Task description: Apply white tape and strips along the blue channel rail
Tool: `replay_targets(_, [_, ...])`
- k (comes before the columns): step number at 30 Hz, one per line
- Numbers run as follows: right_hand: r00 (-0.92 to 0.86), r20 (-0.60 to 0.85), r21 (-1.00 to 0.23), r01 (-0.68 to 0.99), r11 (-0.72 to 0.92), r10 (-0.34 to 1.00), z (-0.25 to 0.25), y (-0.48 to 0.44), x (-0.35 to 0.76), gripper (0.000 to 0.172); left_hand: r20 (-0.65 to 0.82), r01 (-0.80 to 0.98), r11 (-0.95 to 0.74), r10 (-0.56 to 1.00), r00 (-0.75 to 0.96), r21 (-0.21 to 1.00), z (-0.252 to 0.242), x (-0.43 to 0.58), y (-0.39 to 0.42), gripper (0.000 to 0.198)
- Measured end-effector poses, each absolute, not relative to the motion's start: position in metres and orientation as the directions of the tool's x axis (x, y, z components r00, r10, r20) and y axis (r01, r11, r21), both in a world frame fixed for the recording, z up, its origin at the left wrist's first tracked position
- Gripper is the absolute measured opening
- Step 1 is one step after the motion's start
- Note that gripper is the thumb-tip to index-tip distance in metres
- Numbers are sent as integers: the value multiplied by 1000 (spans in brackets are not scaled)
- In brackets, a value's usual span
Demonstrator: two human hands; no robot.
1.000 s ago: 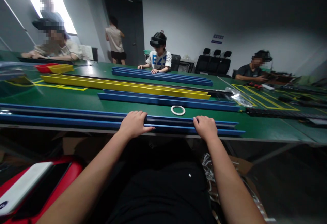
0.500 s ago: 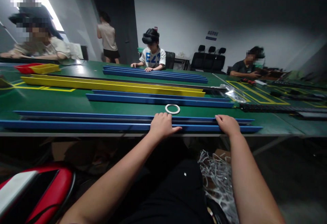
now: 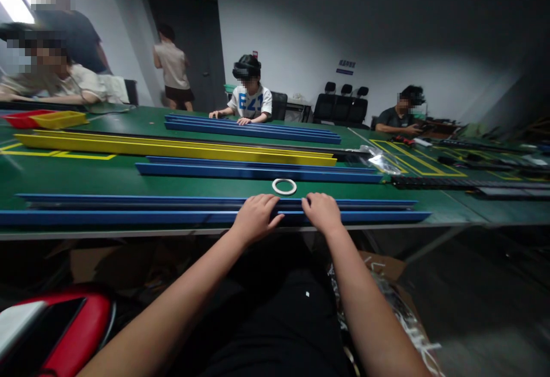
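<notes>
A long blue channel (image 3: 129,216) lies along the table's near edge, with a dark strip (image 3: 206,205) visible between its two raised sides. My left hand (image 3: 255,216) is over its middle, fingers bent over the far side and thumb pointing right near the front side. Just right of it, my right hand (image 3: 323,211) is closed over the same channel, its fingertips partly hidden. A gap separates the two hands. Directly beyond them, a white ring (image 3: 284,187) lies flat on the green tabletop, touched by neither hand.
Farther back are another blue channel (image 3: 258,173), a yellow channel (image 3: 172,146) and several stacked blue channels (image 3: 253,129). Red and yellow trays (image 3: 60,119) sit at left. Clear plastic wrap (image 3: 380,159) and dark strips (image 3: 447,183) lie right. Other people are around the table. A red stool (image 3: 81,331) stands below left.
My right hand has moved left along the blue channel, close to my left hand. My left hand has shifted slightly left along it. The view has turned a little to the right.
</notes>
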State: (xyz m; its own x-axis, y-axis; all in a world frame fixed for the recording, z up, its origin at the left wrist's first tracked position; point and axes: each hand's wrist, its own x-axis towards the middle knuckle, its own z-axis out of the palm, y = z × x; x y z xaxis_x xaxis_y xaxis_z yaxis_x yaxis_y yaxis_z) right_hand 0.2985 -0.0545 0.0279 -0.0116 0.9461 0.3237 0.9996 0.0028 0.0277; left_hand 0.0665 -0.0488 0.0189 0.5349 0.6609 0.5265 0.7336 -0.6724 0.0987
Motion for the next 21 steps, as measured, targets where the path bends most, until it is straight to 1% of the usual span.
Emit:
replay_targets(2, [-46,346,26,999,40,937,25,-55,266,48,487,807,-584,733,475,91,21,32,-42,49])
replay_targets(4, [-80,377,18,997,79,923,23,-55,244,45,418,882,-466,815,401,62,25,-11,-33,55])
replay_targets(7, [-57,401,-3,998,63,914,21,-54,229,41,298,955,-298,911,284,0,32,-74,-20,67])
replay_targets(9, [-46,406,-10,998,55,913,21,-54,229,39,218,965,-261,941,259,-18,34,-101,-15,69])
replay_targets(11, [-57,413,-9,998,67,909,21,-55,231,38,216,966,-252,942,258,-53,34,-113,-13,70])
replay_targets(14, [-71,419,-9,997,83,905,22,-55,234,39,271,970,-233,931,244,-73,31,-111,-14,70])
replay_targets(17, [-79,419,-10,996,92,905,23,-54,236,39,299,979,-198,932,206,-55,30,-103,-16,69])
replay_targets(21, [-90,412,-7,995,103,907,24,-53,237,39,290,984,-175,940,178,-35,31,-100,-15,67])
